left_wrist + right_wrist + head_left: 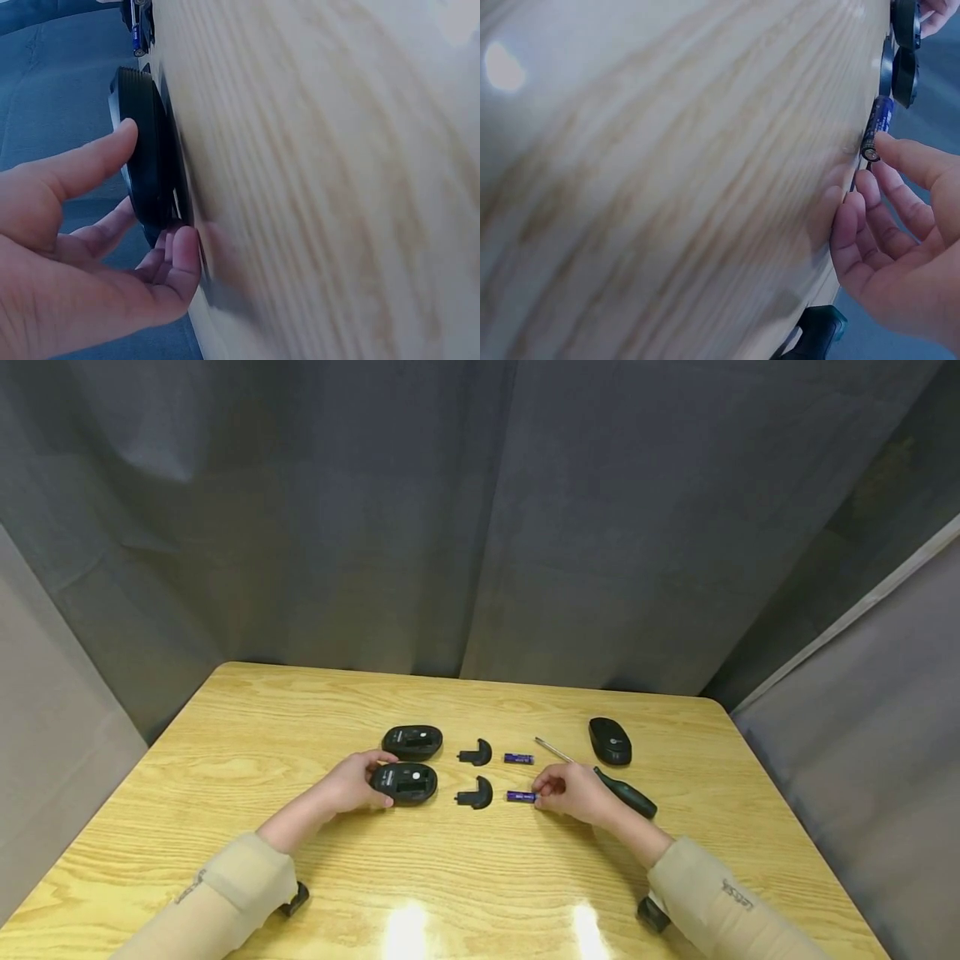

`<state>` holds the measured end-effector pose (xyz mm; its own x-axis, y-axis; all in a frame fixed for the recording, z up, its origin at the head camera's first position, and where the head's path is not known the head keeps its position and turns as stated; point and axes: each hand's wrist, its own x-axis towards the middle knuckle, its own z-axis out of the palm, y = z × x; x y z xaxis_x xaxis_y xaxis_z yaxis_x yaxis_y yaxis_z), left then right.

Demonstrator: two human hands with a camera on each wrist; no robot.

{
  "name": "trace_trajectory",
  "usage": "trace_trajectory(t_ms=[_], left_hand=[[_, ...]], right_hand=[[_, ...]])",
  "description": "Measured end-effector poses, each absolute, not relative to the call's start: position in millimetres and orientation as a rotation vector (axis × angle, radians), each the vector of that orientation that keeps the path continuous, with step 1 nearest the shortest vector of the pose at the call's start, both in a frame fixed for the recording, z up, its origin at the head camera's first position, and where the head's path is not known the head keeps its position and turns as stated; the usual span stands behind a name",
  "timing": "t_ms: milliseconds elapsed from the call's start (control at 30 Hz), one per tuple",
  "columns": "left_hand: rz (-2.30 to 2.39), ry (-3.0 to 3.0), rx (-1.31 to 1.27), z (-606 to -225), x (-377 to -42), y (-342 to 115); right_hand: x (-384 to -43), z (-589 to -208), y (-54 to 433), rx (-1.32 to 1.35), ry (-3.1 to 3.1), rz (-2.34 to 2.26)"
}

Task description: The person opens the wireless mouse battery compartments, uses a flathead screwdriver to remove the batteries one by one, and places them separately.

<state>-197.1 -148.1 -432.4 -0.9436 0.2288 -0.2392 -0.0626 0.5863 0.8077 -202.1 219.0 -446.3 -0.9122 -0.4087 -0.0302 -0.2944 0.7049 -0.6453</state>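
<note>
Head view: hands apart; left hand (351, 783) grips the nearer upturned mouse (397, 784) by its edges, right hand (576, 793) pinches one end of the nearer battery (520, 797). Between them lies a black cover (474, 797). Beyond the hands: second mouse (408, 741), second cover (474, 757), second battery (519, 758). Beside the right hand, a screwdriver (627, 794). Judged risk: battery could slip and roll, being held only at its end.

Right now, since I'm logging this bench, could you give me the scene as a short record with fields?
left hand: grips nearer upturned mouse
farther upturned mouse: beyond the nearer one
right hand: touches nearer battery; grip unclear
farther battery: untouched
two black pieces: between upturned mice and batteries
third mouse: top up, right of batteries
screwdriver: partly hidden by right hand
</note>
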Motion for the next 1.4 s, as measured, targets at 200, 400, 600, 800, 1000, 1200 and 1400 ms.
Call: trace_trajectory(t_ms=[200, 400, 600, 800, 1000, 1200, 1400], left_hand=[[1.339, 2.494, 0.142, -430.2, -193.4, -150.1], [1.273, 2.564, 0.172, -422.1, -189.1, -151.8], [1.229, 2.607, 0.216, -412.0, -185.7, -150.4], [1.263, 2.624, 0.288, -398.0, -185.4, -145.0], [1.373, 2.571, 0.352, -384.9, -186.6, -136.4], [1.45, 2.552, 0.372, -374.8, -187.8, -119.9], [1.507, 2.532, 0.405, -367.1, -189.9, -97.9]], right_hand=[[-200.5, -441.4, 223.5, -0.54, 2.736, -1.029], [-197.3, -430.5, 231.1, -0.568, 2.76, -1.04], [-195.5, -421.4, 240.3, -0.621, 2.821, -1.016], [-194.0, -408.7, 248.8, -0.61, 2.837, -1.038], [-194.0, -394.2, 258.7, -0.617, 2.846, -1.057], [-194.5, -384.3, 269.5, -0.593, 2.88, -1.067], [-196.5, -375.3, 279.0, -0.549, 2.917, -1.08]])
